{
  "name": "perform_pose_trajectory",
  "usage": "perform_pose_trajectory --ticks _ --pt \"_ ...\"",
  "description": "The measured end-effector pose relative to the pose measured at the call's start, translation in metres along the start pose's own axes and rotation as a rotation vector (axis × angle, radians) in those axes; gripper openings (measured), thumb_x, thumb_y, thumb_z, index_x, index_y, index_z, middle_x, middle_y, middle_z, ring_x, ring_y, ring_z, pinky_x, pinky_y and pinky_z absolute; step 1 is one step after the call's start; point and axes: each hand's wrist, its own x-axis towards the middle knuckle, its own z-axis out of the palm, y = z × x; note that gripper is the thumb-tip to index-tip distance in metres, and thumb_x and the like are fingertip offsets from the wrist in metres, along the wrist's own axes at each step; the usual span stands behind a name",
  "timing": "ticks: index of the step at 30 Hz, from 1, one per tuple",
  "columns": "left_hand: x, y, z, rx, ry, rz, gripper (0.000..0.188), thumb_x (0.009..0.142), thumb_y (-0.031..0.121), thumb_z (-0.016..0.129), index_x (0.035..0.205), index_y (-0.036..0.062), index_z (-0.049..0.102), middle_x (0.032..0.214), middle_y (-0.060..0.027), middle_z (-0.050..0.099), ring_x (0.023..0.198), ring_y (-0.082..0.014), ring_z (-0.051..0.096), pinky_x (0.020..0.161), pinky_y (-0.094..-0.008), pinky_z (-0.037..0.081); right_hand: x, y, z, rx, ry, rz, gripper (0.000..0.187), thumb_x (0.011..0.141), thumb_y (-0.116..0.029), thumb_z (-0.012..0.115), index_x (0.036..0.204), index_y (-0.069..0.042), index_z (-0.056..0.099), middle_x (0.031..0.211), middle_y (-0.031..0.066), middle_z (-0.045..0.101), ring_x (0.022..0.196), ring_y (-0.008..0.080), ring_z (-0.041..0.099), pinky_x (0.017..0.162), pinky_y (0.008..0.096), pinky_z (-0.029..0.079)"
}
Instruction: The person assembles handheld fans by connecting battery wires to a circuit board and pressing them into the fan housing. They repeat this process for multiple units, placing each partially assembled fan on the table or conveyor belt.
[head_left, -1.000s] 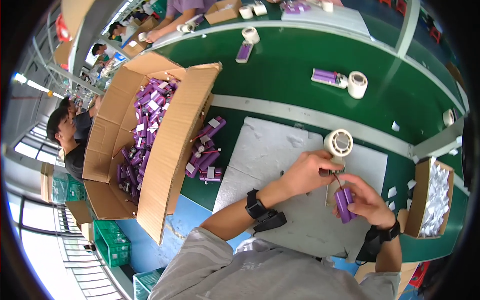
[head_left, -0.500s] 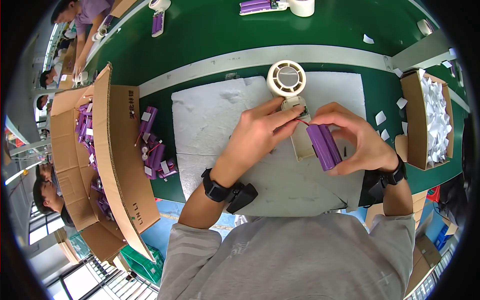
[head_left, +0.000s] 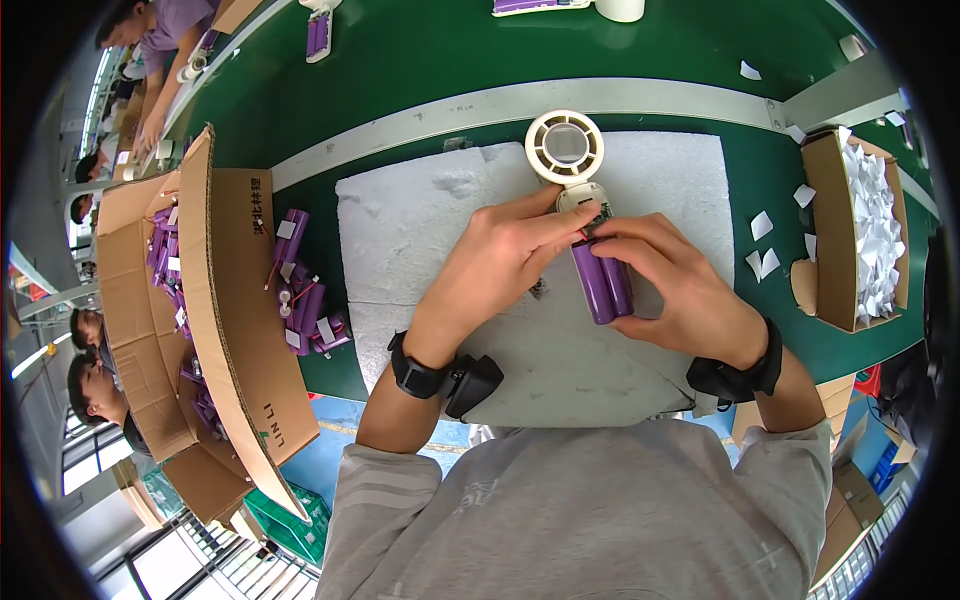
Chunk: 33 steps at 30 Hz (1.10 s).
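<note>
Hands joining a purple battery pack to a small white fan

Both hands meet over the grey foam mat [head_left: 420, 240] on the green surface [head_left: 400, 60]. The right hand [head_left: 680, 290] has its fingers wrapped around the purple battery pack [head_left: 602, 285], 2 cells side by side. The left hand [head_left: 500, 260] pinches its fingers at the pack's top end, by the thin wires under the small white fan [head_left: 566, 150] at 12 o'clock. Pack and fan look almost joined, but the job seems only partly done. At 9 o'clock, an open cardboard box [head_left: 240, 330] has many more purple packs waiting. At 3 o'clock, another box [head_left: 830, 250] holds white paper bits.
</note>
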Motion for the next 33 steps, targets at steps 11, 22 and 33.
perform_pose_trajectory --ticks 11,22,33 --pt "-0.001 -0.001 -0.001 -0.028 -0.024 -0.036 0.032 0.082 0.003 0.069 0.114 0.0073 0.068 0.102 -0.0156 0.068 0.082 -0.031 0.068 0.067 -0.0337 0.054 -0.007 -0.006 0.003 -0.086 0.054 -0.028 0.053 0.056 0.006 0.079 0.106 -0.001 0.065 0.13 0.0135 0.054 0.106 0.0305 0.059 0.083 0.038 0.056" --pt "0.003 -0.003 -0.003 -0.032 -0.041 -0.085 0.029 0.083 0.006 0.07 0.112 0.0089 0.07 0.097 -0.0128 0.071 0.073 -0.0244 0.067 0.062 -0.0304 0.051 -0.008 -0.011 0.008 -0.209 0.092 -0.012 0.048 0.056 0.006 0.079 0.102 -0.001 0.066 0.131 0.0162 0.056 0.102 0.0323 0.06 0.081 0.0379 0.056" --pt "0.002 -0.006 -0.001 -0.109 -0.04 -0.143 0.038 0.075 0.01 0.079 0.112 0.0104 0.071 0.092 -0.0096 0.07 0.066 -0.0162 0.063 0.06 -0.0274 0.049 -0.002 -0.014 0.01 -0.203 0.137 0.023 0.039 0.059 0.006 0.079 0.087 -0.003 0.055 0.127 0.0163 0.057 0.099 0.032 0.062 0.08 0.0376 0.056"
